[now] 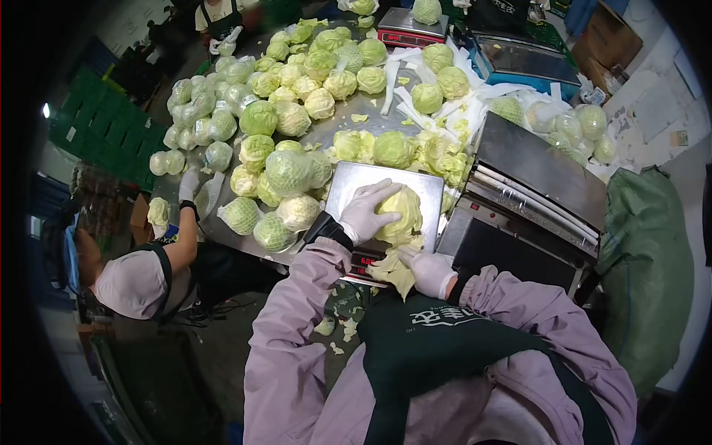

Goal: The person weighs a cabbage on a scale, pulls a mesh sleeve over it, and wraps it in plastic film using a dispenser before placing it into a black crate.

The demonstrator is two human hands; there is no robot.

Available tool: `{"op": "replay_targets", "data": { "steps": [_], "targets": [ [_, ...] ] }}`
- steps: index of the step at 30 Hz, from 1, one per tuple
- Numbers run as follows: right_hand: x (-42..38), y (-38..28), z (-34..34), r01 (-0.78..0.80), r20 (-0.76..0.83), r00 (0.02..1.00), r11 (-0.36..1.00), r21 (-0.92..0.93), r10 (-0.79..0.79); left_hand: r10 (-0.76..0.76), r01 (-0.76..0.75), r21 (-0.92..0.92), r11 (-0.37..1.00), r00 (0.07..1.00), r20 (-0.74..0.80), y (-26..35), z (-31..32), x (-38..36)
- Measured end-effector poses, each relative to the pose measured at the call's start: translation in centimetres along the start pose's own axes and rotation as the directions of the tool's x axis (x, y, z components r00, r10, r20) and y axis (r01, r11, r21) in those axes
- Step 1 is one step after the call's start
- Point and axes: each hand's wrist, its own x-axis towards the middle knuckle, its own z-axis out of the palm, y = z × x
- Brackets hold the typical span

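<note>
Left arm (285,319) stretched over the counter's (374,111) near edge, black band at the wrist, and the gloved left hand (363,213) in a wide clasp, thumb and fingers apart! Right arm (541,311) bent across, gloved right hand (429,273) curled in a pinch, nearer that edge.

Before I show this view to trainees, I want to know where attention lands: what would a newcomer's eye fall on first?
Probably the heap of green cabbages spread across the metal table, some of them in nets. Next, at the near side, the gloved left hand holding a leafy cabbage over a scale, with the gloved right hand gripping a leaf. Far right, a bulky green sack stands out too.
</note>
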Motion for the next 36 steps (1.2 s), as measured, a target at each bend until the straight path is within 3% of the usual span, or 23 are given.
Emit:
{"op": "replay_targets", "data": {
  "steps": [2,6,11,13,15,17,21,23,25,27,28,29,31,33,34,35,36],
  "targets": [
    [0.0,-0.2,0.4,-0.019,-0.026,0.999,1.000,-0.022,0.019,0.001,-0.001,-0.005,1.000,1.000,-0.003,-0.2,0.0,-0.2],
    [0.4,0.9,1.8,-0.031,0.078,0.996,0.992,-0.123,0.041,0.033,-0.033,-0.016,0.999,0.999,-0.010,-0.7,-0.1,0.0],
    [0.4,1.8,3.2,0.050,-0.006,0.999,0.973,-0.226,-0.053,0.050,-0.048,-0.057,0.997,0.998,0.026,-2.1,-0.9,1.1],
    [0.3,1.7,3.2,0.048,-0.050,0.997,0.983,-0.177,-0.058,0.038,-0.023,-0.195,0.981,0.996,0.077,-2.0,-1.3,1.2],
    [0.3,1.5,2.6,0.047,-0.046,0.997,0.981,-0.188,-0.056,-0.021,0.020,0.016,1.000,0.995,0.101,-1.4,0.2,0.7],
    [0.1,0.7,1.6,-0.027,0.058,0.998,0.987,-0.159,0.036,-0.033,0.038,0.292,0.956,0.999,-0.021,4.0,0.8,-0.6],
    [0.4,1.3,2.6,0.000,-0.049,0.999,0.985,-0.175,-0.009,-0.082,0.117,0.384,0.916,0.991,-0.105,4.4,1.8,0.1],
    [0.6,1.4,2.1,-0.006,-0.017,1.000,0.978,-0.210,0.003,-0.079,0.117,0.249,0.962,0.984,-0.159,2.5,1.4,0.6],
    [0.8,1.5,1.9,-0.032,-0.018,0.999,0.985,-0.171,0.029,-0.123,0.142,0.199,0.970,0.987,-0.106,0.4,0.2,1.8],
    [0.8,1.6,1.5,-0.058,-0.008,0.998,0.980,-0.191,0.058,-0.235,0.202,-0.293,0.935,0.969,-0.082,-2.0,-1.1,2.6],
    [1.0,1.7,1.3,-0.071,0.006,0.997,0.975,-0.210,0.074,-0.166,0.124,-0.502,0.856,0.985,-0.039,-6.6,0.0,3.3],
    [1.1,2.2,1.2,-0.033,-0.003,0.999,0.983,-0.180,0.034,-0.131,0.056,-0.523,0.851,0.986,-0.108,-8.2,0.7,3.6],
    [1.3,2.5,1.2,-0.011,-0.026,1.000,0.986,-0.167,0.006,-0.013,-0.031,-0.185,0.982,0.973,-0.229,-8.8,0.2,3.8],
    [1.0,2.4,-0.2,-0.016,0.024,1.000,0.998,-0.064,0.017,-0.183,0.125,-0.345,0.930,0.973,-0.141,-9.5,-0.1,4.1],
    [1.1,3.3,0.2,0.040,-0.042,0.998,0.997,-0.061,-0.043,-0.273,0.211,-0.571,0.794,0.962,-0.025,-9.9,-0.2,4.3],
    [1.1,3.1,-0.8,0.021,-0.028,0.999,1.000,-0.008,-0.021,-0.263,0.188,-0.550,0.814,0.963,-0.061,-12.3,0.3,4.8],
    [1.2,3.6,-1.2,0.071,-0.066,0.995,0.997,0.034,-0.069,-0.300,0.216,-0.656,0.723,0.954,-0.016,-11.8,-0.4,4.6]
  ]
}}
